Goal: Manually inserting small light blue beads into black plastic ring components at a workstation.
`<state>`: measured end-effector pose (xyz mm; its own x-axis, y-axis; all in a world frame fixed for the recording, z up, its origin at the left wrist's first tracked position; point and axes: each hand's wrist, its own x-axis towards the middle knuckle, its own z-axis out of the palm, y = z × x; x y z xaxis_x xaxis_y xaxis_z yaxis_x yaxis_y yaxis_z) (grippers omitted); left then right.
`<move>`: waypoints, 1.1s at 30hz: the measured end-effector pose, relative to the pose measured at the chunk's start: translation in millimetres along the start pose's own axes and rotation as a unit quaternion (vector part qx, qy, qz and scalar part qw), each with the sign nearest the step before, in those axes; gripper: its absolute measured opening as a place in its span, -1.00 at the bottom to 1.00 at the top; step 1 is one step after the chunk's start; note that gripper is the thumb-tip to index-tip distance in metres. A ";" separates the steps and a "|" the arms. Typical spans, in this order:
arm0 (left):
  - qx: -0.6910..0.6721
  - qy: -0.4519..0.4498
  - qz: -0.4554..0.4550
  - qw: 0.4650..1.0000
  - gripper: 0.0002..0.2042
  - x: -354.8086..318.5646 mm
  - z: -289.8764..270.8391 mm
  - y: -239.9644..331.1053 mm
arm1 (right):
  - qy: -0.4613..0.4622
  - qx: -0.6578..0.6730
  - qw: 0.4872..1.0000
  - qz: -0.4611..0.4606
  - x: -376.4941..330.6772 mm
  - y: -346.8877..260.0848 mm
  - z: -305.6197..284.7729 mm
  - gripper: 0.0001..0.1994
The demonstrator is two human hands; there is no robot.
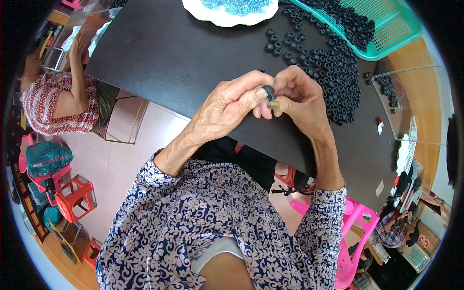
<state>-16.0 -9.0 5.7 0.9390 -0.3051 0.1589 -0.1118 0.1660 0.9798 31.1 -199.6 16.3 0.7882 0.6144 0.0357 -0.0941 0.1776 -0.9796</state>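
Observation:
Over the near edge of the dark table my left hand (234, 104) pinches a small black round bead (268, 92) between thumb and index finger. My right hand (302, 99) is closed right beside it, its thumb touching or nearly touching the bead's lower side. Whether the right fingers hold something small is hidden. Just beyond and right of my hands, many similar black beads with open holes (338, 89) lie packed together in a spread heap. At the far side, a white wavy-rimmed dish (220, 20) holds tiny blue beads (237, 6).
A green plastic basket (377, 54) with more black beads stands at the far right. Clear panels (411, 104) rise by the right edge. Another person (63, 101) sits at the left. Red stools (76, 198) are on the left floor, a pink chair (355, 232) at my right.

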 end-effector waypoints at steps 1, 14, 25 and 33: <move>0.000 -0.001 0.001 1.000 -0.77 0.1 0.4 -0.3 | 0.002 -0.005 1.000 0.006 0.5 0.0 0.2 -0.78; -0.003 -0.002 0.002 1.000 -0.79 -0.9 0.1 -0.3 | -0.028 0.034 0.999 0.025 6.1 1.5 -1.7 -0.77; -0.055 0.049 -0.111 0.991 -0.74 1.7 4.7 5.7 | 0.070 -0.186 0.978 -0.058 -3.1 -2.6 13.5 -0.70; -0.060 0.020 -0.077 0.995 -0.67 0.0 10.6 3.6 | 0.158 -0.288 0.936 -0.127 -30.7 -24.4 -6.4 -0.82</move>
<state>-19.9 -18.3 10.6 0.9544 -0.2987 0.0002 0.0721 0.2313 0.9702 13.1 -227.7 37.8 0.8898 0.3341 0.3110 0.3929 -0.2137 -0.8944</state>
